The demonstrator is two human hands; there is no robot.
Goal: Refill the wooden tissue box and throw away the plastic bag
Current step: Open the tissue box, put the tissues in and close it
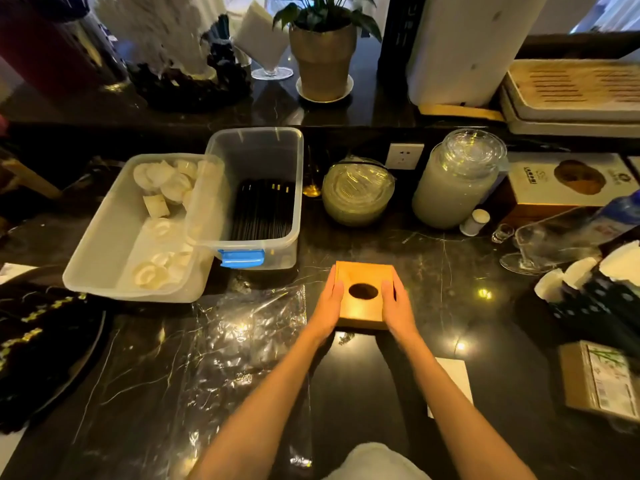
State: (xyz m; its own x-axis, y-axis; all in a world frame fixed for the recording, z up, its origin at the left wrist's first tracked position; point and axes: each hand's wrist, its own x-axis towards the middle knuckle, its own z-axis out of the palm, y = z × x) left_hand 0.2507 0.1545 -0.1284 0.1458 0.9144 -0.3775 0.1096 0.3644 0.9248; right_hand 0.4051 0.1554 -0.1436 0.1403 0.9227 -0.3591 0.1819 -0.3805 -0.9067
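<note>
A square wooden tissue box with a dark oval hole in its top sits on the black marble counter, in the middle of the head view. My left hand presses against its left side and my right hand against its right side, so both grip the box. No tissue shows in the hole. A clear, crumpled plastic bag lies flat on the counter just left of the box, touching neither hand.
A clear bin with white cups and a clear bin with a blue latch stand behind the bag. Lidded glass jars, a wine glass, cardboard boxes and a white card crowd the right. A dark plate sits left.
</note>
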